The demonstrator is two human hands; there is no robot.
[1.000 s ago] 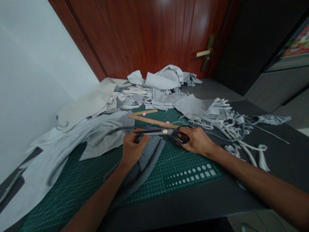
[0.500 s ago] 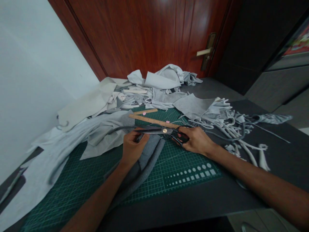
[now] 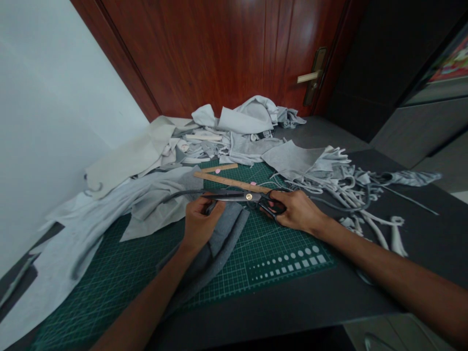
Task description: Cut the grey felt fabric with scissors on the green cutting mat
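My right hand (image 3: 298,210) grips the black handles of a pair of scissors (image 3: 245,197) whose blades point left across a green cutting mat (image 3: 263,253). The blade tips reach my left hand (image 3: 199,222), which pinches the end of a folded dark grey cloth (image 3: 219,243) lying along the mat under my forearm. A thin grey strip (image 3: 179,195) runs left from the blades. Just behind the scissors lies a wooden ruler (image 3: 230,182).
A heap of light grey and white cloth pieces (image 3: 234,131) fills the back of the table. Cut strips (image 3: 351,195) lie tangled at the right, and a large pale sheet (image 3: 73,229) drapes at the left. A shorter wooden ruler (image 3: 219,168) lies on the mat; a brown door (image 3: 226,53) stands behind.
The scissors' blades have closed a little and shifted slightly left along the cloth. Both hands stay almost where they were.
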